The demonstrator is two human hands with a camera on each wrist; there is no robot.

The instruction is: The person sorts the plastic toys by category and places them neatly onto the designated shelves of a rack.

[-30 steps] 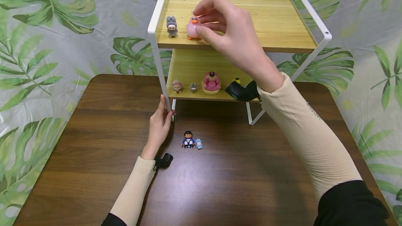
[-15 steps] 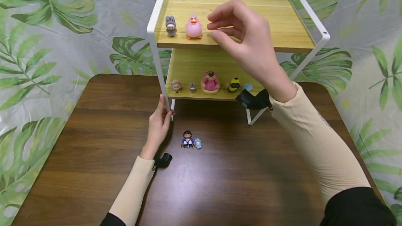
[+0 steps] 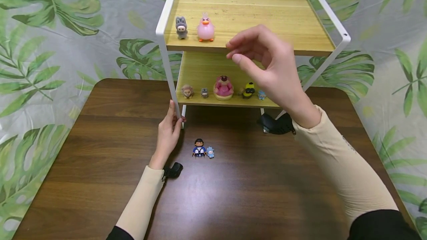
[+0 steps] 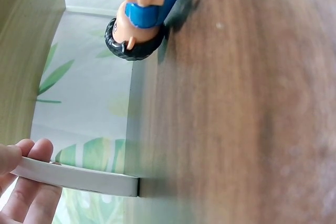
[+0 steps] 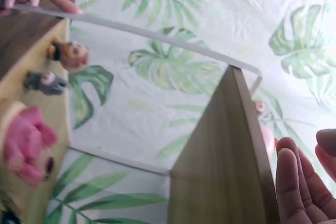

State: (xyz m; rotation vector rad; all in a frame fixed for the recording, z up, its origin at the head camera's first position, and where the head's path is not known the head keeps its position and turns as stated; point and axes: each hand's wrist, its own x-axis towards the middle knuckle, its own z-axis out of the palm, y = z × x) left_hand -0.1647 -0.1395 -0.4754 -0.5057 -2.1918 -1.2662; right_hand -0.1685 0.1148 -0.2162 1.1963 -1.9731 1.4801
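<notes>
My left hand (image 3: 169,130) grips the white metal leg (image 4: 79,177) of a two-tier shelf, thumb on one side and fingers on the other. My right hand (image 3: 270,62) hangs in the air before the shelf with fingers loosely bent and nothing between them. On the upper board (image 3: 253,17), left of that hand, a pink duck figure (image 3: 205,29) stands upright beside a grey bunny-eared figure (image 3: 181,28). The wrist of my left hand is near a toy man in blue (image 3: 199,148) on the table, with a small light-blue figure (image 3: 210,152) touching or close to him.
Along the lower board (image 3: 200,62) sit a brown furry figure (image 3: 187,91), a small grey figure (image 3: 204,92), a pink bear (image 3: 223,87), a yellow-and-black figure (image 3: 248,90) and a light-blue figure (image 3: 261,95). The shelf stands on a dark wooden table (image 3: 116,129).
My right hand has let go of the pink duck and moved right and down, away from it. The duck stays standing on the upper board. My left hand keeps its grip.
</notes>
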